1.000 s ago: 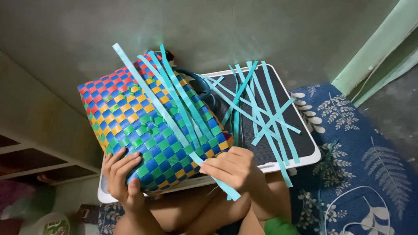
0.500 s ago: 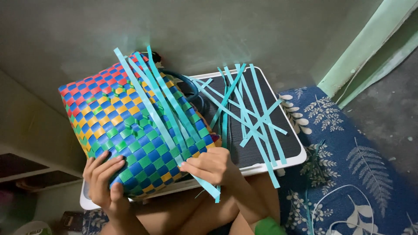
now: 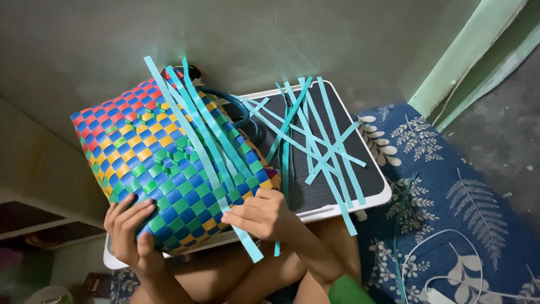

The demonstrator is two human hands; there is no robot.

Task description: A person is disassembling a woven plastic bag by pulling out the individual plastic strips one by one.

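The left hand (image 3: pixel 132 233) clasps the multicoloured checker-woven plastic basket (image 3: pixel 163 169); the right hand (image 3: pixel 264 215) pinches a turquoise plastic strip (image 3: pixel 197 152) (loose strips could slip, unravelling the weave).

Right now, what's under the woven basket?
The woven basket rests on a white-rimmed tray with a dark ribbed top, where loose teal strips lie. The tray surface beneath the basket is covered.

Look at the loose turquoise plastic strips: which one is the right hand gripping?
The long turquoise plastic strip running diagonally across the multicoloured woven basket; the right hand pinches its lower end, while the others lie untouched on the tray.
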